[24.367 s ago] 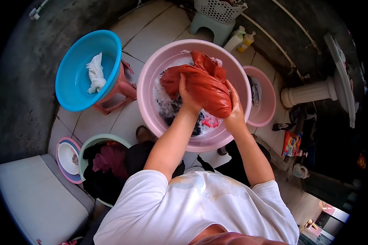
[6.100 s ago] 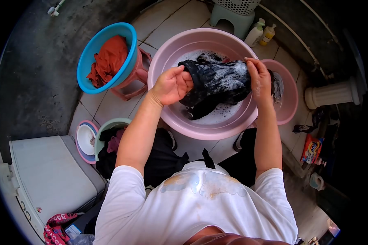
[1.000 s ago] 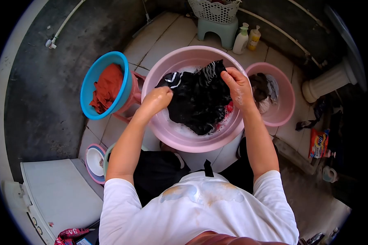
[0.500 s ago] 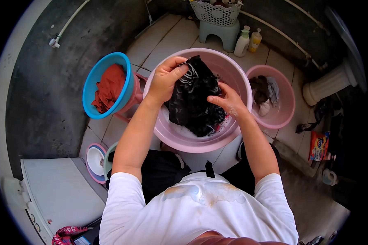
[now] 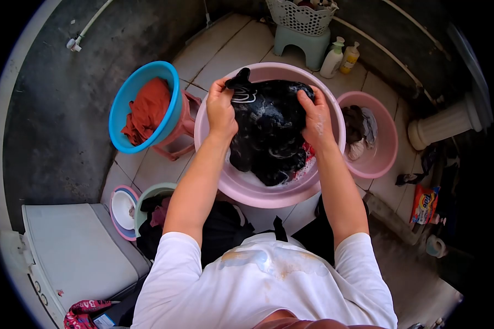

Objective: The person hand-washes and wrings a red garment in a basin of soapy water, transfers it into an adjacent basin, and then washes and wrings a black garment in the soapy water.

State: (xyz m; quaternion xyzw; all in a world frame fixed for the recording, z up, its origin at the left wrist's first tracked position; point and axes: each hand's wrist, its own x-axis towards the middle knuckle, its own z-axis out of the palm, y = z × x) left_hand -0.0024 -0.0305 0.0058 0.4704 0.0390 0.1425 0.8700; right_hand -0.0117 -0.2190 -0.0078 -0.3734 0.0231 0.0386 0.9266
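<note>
A wet black garment (image 5: 269, 123) with white line markings is spread between my two hands over a large pink basin (image 5: 247, 194). My left hand (image 5: 222, 112) grips its upper left edge, beside the white lines. At the upper right, my right hand (image 5: 316, 118) pinches the cloth between thumb and fingers. The lower part of the garment hangs down into the basin, where suds show. Some red cloth (image 5: 308, 152) peeks out beside it, under my right wrist.
Left stands a blue basin (image 5: 174, 104) with rust-red cloth, on a pink stool (image 5: 175, 140). Right is a smaller pink basin (image 5: 388, 151) holding dark and pale clothes. Behind are two pump bottles (image 5: 332, 59) and a basket (image 5: 299, 19) on a stool. A white appliance (image 5: 82, 252) stands lower left.
My right hand has gone from partly open beside the cloth to gripping its upper right edge. The black garment is now stretched wider between both hands.
</note>
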